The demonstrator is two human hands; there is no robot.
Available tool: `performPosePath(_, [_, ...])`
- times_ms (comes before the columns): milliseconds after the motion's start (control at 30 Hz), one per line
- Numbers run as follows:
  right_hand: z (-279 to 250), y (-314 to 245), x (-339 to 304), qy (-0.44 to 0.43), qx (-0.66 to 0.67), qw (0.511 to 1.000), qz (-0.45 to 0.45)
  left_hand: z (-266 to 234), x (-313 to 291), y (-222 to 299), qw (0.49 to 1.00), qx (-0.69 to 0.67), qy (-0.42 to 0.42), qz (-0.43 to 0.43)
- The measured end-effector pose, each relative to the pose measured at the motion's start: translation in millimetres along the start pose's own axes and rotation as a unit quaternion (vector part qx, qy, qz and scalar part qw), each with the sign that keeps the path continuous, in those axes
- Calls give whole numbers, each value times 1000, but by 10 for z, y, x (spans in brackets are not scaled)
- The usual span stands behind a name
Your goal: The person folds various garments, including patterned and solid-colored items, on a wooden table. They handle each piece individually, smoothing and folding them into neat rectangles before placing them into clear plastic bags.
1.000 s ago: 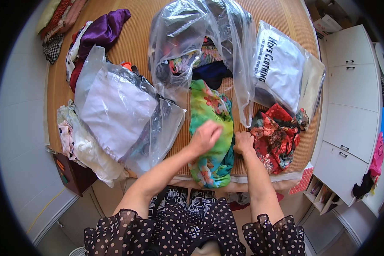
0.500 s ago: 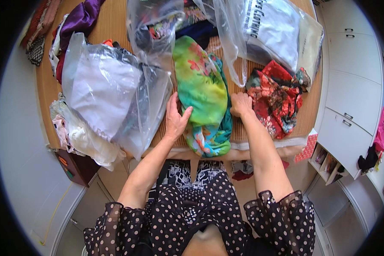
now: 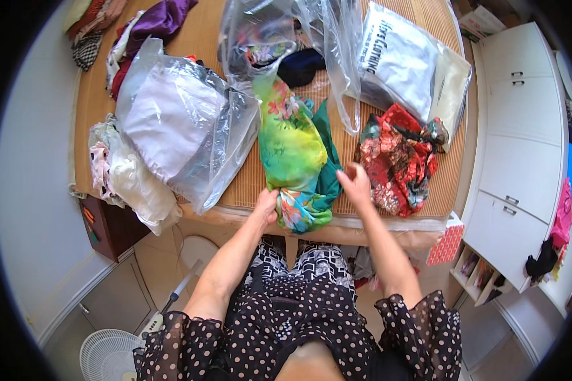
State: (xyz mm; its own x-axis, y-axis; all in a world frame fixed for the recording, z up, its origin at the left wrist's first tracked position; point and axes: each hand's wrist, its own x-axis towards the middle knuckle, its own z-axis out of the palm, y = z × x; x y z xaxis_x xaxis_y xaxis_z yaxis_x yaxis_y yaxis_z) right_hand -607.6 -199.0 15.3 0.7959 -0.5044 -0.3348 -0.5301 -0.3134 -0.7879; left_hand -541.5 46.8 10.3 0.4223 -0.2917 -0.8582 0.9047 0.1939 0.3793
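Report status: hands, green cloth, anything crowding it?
Left hand at left edge of green cloth, grip unclear. Right hand open by its right edge, contact unclear. Clear plastic bag crowds its far end; red floral cloth lies right.

Bright, diffuse light covered the table point(image 3: 200, 38), leaving only soft shadows around the green cloth point(image 3: 292, 149). White glare streaked the far clear bag point(image 3: 340, 38) and the left plastic bag point(image 3: 232, 136). The right cabinets point(image 3: 521, 136) bowed toward the black, rounded border, where fine detail softened.
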Motion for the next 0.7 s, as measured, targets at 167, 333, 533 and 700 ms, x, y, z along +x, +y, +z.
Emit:
performPosePath(167, [398, 27, -1026, -10, 232, 952, 198, 167, -159, -320, 996, -75, 14, -53])
performPosePath(333, [17, -295, -1076, -34, 269, 949, 162, 271, -273, -306, 906, 286, 192, 247])
performPosePath(533, [-170, -98, -1149, -102, 183, 977, 42, 788, -132, 15, 720, 514, 252, 393])
performPosePath(700, [-180, -59, -1241, -55, 285, 945, 150, 587, 275, 138, 665, 602, 196, 396])
